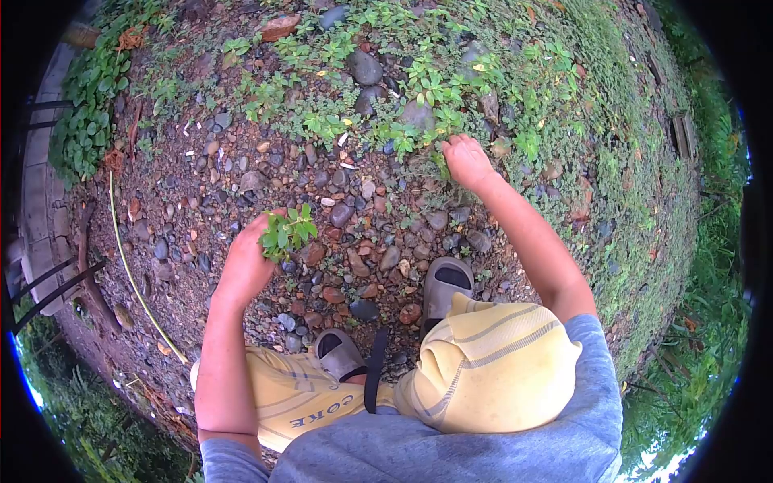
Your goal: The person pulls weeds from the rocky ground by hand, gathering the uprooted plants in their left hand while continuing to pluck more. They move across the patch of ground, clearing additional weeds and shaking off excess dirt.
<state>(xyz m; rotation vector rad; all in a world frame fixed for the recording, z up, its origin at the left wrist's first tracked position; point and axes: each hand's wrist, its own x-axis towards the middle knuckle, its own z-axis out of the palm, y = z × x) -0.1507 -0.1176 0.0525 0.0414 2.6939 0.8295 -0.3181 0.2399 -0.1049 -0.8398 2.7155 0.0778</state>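
Nearest are a blue-grey shirt (354, 447) and yellow trousers (499, 378) with grey stripes, the knees bent. Dark lettering shows on the left leg, and a black strap (376, 370) hangs between the legs. Beyond them two taupe slides, the left one (341, 356) and the right one (441, 299), stand on stony ground; the opening of each shows dark inside.

The left hand (248, 259) is just above the ground, ahead of the left knee, its fingers closed around a green sprig (288, 232). The leaves stick out past the fingers, towards the middle; the stem ends are hidden in the hand. Close by, a purplish stone (341, 215) lies among brown, red and grey pebbles. To the left, a long pale stalk (133, 258) lies beside a brown stick (90, 266).

Farther out, the right hand (469, 161) is at the near edge of the weeds (403, 138). Its fingers are bent inward; I cannot tell whether they grasp a stem.

Past it, low weeds spread over the soil around two dark stones, one (366, 68) behind the other (370, 100). A reddish rock (279, 28) lies farthest, near the top edge.
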